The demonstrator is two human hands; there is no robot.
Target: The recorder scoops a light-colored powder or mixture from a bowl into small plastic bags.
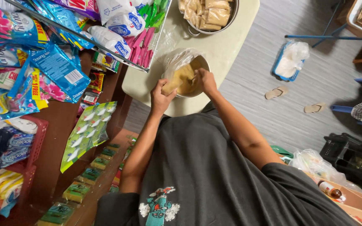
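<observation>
Where the two hands meet, just above the middle of the frame, sits a round metal bowl (191, 77) lined with a clear plastic bag (177, 58) and filled with a tan, doughy mass (184, 75). Left hand (161, 95): at the bowl's near-left rim, fingers curled around the edge of the bag and the tan mass. Right hand (206, 80): reaching into the bowl from the right, fingers bent and pressed into the mass; whether it grips a piece cannot be told. Bowl stands at the near edge of a pale cream table (227, 42). Top centre, same table: a second metal pot (208, 14) packed with small filled bags of tan contents. Upper left: wire rack (105, 46) holding blue and white sachet packs and pink strips. Left edge: hanging detergent packets, a green card of sachets (89, 129), a red basket (36, 138). Right side, grey floor: two sandals (276, 92), a blue tray with white plastic (290, 60). Lower right: a black crate (350, 157).
</observation>
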